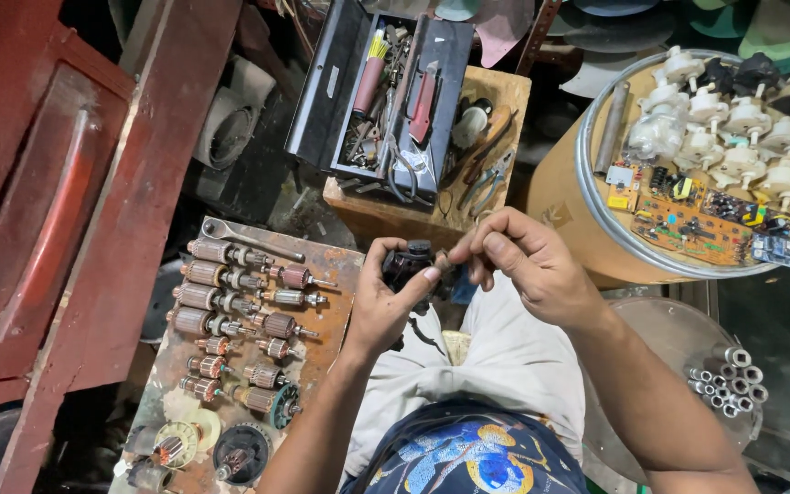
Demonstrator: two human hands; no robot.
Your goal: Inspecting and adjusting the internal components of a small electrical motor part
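My left hand grips a small black motor part, held up over my lap. My right hand comes in from the right with thumb and fingers pinched on a small piece at the part's top right edge; what that piece is I cannot make out. Both hands meet in front of a wooden stool. Most of the black part is hidden by my fingers.
Several copper-wound motor armatures and a wrench lie on a rusty board at the left. An open black toolbox and pliers sit on the stool. A round drum at the right holds circuit boards and white parts. Metal tubes lie lower right.
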